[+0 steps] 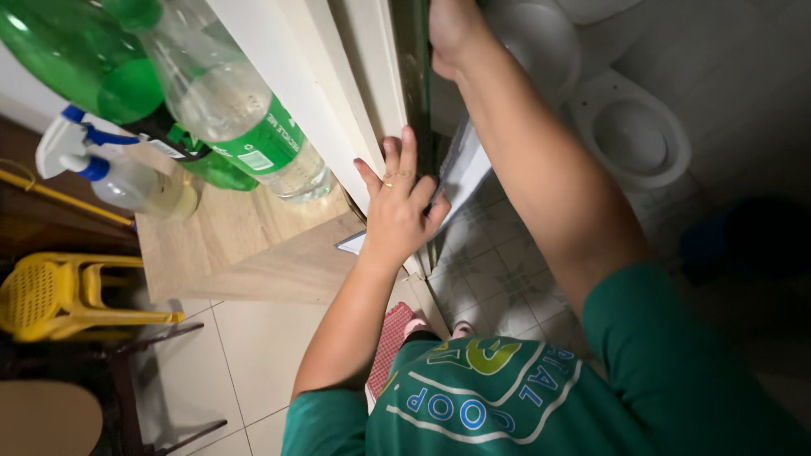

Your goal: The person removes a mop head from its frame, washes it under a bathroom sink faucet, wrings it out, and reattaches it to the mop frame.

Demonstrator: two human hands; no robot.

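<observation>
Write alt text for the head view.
Seen from above, a person's left hand presses flat on a white door frame while the right hand reaches up along the door edge. Bottles and a spray bottle stand on a wooden shelf.

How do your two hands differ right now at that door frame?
The left hand lies flat, fingers spread, low on the white door frame, and wears a ring. The right hand reaches higher up the door edge, its fingers cut off by the picture edge, so its grip cannot be told. Both arms are bare below green sleeves.
</observation>
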